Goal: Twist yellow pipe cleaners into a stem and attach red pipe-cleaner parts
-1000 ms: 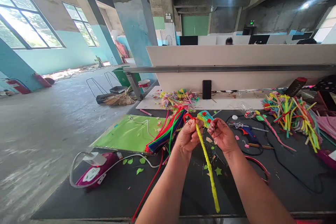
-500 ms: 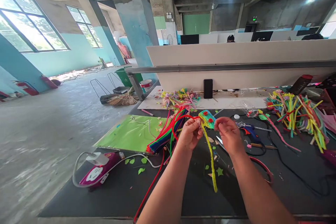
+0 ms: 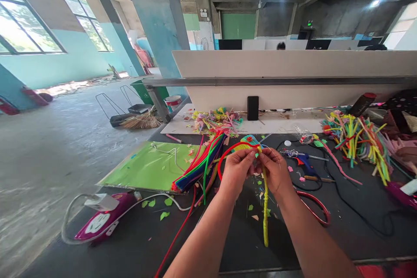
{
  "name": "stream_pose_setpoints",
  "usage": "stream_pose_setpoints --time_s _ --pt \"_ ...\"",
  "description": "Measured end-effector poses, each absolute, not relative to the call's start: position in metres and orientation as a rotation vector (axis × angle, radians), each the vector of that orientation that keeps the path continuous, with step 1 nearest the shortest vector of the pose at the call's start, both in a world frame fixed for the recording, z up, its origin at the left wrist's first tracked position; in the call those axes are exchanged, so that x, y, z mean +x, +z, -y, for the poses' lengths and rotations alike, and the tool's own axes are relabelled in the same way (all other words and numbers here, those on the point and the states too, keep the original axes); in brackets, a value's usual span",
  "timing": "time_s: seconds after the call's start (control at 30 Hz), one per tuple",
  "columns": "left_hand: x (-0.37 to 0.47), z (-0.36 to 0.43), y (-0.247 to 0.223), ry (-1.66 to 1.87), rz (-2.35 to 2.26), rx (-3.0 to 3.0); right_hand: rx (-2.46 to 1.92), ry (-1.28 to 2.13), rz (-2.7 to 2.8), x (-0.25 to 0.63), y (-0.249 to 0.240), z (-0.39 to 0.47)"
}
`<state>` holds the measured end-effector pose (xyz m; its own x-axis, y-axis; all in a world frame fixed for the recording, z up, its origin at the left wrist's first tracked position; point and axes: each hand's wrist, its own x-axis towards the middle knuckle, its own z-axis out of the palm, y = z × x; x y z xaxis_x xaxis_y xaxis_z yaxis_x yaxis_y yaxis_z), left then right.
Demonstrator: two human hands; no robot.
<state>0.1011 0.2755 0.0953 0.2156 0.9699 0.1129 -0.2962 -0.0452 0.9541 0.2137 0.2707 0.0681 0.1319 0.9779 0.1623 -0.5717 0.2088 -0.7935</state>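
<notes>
My left hand (image 3: pixel 237 168) and my right hand (image 3: pixel 274 168) meet above the dark table, fingertips pinched together. A yellow pipe cleaner (image 3: pixel 266 217) hangs down from between them. From the same pinch a red pipe cleaner (image 3: pixel 228 151) loops off to the left. Both hands are closed on the spot where the two colours come together; the fingers hide how they join. Just behind the hands lies a blue-green piece with red decorations (image 3: pixel 249 140), partly covered. Left of my left hand is a bundle of red, green and blue pipe cleaners (image 3: pixel 198 167).
A green sheet (image 3: pixel 140 169) and a purple power strip (image 3: pixel 107 221) with a white cable lie left. To the right are a blue glue gun (image 3: pixel 304 163), red handles (image 3: pixel 322 210) and a multicoloured pipe cleaner pile (image 3: pixel 355 139). A phone (image 3: pixel 253 108) leans against the back panel.
My right hand has moved in from the right and now pinches beside my left hand. The yellow pipe cleaner hangs straighter. The whole view has shifted slightly.
</notes>
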Motion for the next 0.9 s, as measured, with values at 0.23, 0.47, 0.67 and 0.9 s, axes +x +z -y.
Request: stream_pose_setpoints --time_s 0.23,0.47,0.67,0.9 --pt "0.101 -0.260 0.094 1.673 -0.995 1.824 -0.594 1.413 0.725 0.225 0.070 -0.273" --pt "0.095 -0.253 0.095 1.731 -1.080 2.096 -0.523 1.486 0.792 0.223 0.069 -0.268" --pt "0.097 -0.243 0.093 1.686 -0.811 2.219 -0.592 1.427 0.784 0.224 0.072 -0.267" --pt "0.094 -0.258 0.100 1.931 -1.083 2.412 -0.568 1.456 0.811 0.223 0.073 -0.262"
